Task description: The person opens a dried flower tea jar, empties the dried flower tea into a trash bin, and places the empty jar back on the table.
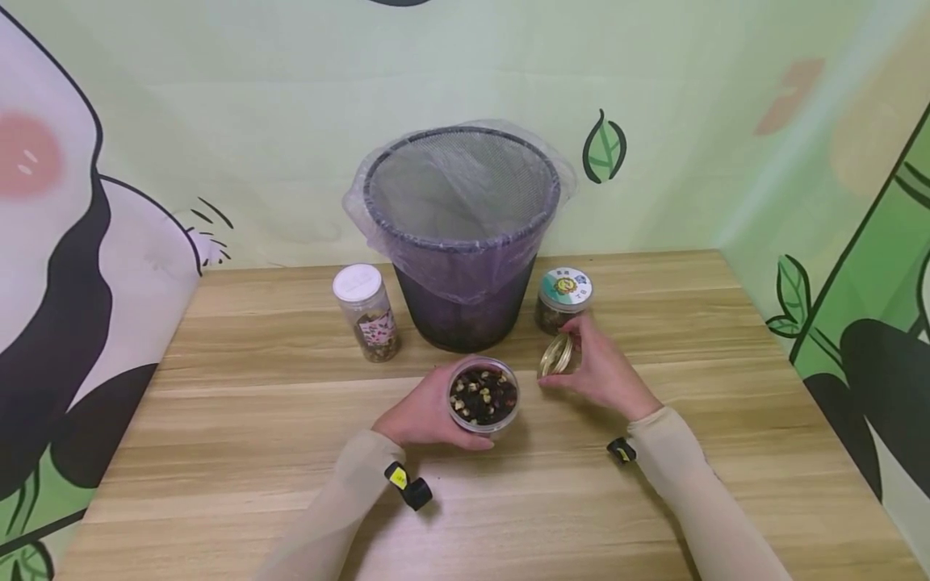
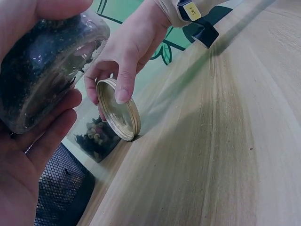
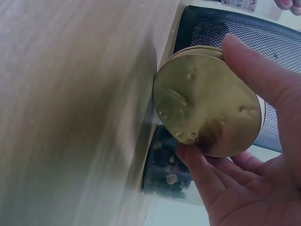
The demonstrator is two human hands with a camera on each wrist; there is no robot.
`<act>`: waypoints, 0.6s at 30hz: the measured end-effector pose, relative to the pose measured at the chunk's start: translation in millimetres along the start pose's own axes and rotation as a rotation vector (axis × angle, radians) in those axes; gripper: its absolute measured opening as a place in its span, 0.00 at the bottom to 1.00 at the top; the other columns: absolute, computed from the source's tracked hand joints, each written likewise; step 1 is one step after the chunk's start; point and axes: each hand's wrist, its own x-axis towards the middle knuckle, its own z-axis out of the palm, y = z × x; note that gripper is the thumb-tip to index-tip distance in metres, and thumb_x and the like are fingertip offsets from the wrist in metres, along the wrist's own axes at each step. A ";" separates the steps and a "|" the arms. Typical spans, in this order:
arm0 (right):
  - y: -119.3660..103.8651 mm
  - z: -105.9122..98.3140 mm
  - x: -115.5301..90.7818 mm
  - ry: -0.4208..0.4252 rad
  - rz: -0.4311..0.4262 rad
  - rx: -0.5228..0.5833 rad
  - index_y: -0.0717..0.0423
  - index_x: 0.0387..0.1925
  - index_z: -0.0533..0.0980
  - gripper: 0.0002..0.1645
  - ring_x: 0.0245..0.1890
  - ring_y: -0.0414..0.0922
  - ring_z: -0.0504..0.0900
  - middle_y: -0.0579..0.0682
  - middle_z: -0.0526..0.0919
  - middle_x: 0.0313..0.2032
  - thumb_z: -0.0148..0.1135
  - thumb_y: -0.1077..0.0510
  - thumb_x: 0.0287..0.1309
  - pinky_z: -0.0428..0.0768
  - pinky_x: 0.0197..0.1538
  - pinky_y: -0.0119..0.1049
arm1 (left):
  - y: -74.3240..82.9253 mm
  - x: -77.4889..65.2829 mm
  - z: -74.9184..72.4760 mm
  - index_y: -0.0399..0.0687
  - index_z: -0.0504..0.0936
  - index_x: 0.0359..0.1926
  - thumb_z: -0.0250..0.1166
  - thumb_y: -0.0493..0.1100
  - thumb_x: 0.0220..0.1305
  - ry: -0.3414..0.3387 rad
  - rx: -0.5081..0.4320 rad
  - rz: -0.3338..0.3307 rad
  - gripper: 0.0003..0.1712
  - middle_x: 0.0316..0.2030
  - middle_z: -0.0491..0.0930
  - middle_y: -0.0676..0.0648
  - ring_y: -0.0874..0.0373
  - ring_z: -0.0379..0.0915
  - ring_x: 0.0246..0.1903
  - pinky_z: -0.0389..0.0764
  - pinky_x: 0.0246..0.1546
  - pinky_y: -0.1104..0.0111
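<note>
My left hand (image 1: 421, 410) grips a clear round jar (image 1: 483, 397) around its side, over the front middle of the table. Dark dried tea with pale yellow buds shows through its uncovered mouth. To the right, my right hand (image 1: 601, 369) holds a gold metal lid (image 1: 556, 357) by its edge, thumb and fingers on opposite sides. The lid stands on its rim close to the tabletop, and the right wrist view has its dented gold face (image 3: 207, 103) toward the camera. In the left wrist view the lid (image 2: 118, 110) is tilted beside a second jar.
Behind the hands stands a dark mesh wastebasket (image 1: 465, 319) lined with a clear plastic bag. Left of it is a tall jar with a white lid (image 1: 358, 282). A short jar with a green and white lid (image 1: 565, 287) sits on its right, just beyond my right fingers.
</note>
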 end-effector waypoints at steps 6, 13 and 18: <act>1.7 -0.6 -0.6 -0.008 0.023 0.008 0.63 0.62 0.65 0.54 0.58 0.63 0.79 0.66 0.78 0.57 0.88 0.49 0.40 0.77 0.64 0.61 | 0.4 0.6 0.8 0.51 0.74 0.67 0.88 0.38 0.35 0.000 -0.005 -0.001 0.53 0.60 0.80 0.53 0.57 0.76 0.62 0.72 0.72 0.62; 2.7 -4.5 -4.2 -0.034 0.069 -0.005 0.62 0.61 0.67 0.53 0.56 0.60 0.79 0.63 0.79 0.55 0.87 0.47 0.39 0.79 0.62 0.58 | -0.5 0.5 2.7 0.51 0.74 0.66 0.88 0.39 0.36 -0.010 0.003 0.000 0.53 0.59 0.80 0.54 0.59 0.76 0.62 0.72 0.72 0.63; 3.9 -8.1 -4.5 -0.041 0.058 -0.027 0.63 0.63 0.68 0.53 0.54 0.59 0.79 0.62 0.80 0.54 0.87 0.46 0.41 0.80 0.60 0.57 | -0.3 0.6 2.0 0.51 0.74 0.66 0.88 0.40 0.36 -0.003 0.015 -0.001 0.53 0.59 0.80 0.55 0.59 0.76 0.61 0.72 0.71 0.63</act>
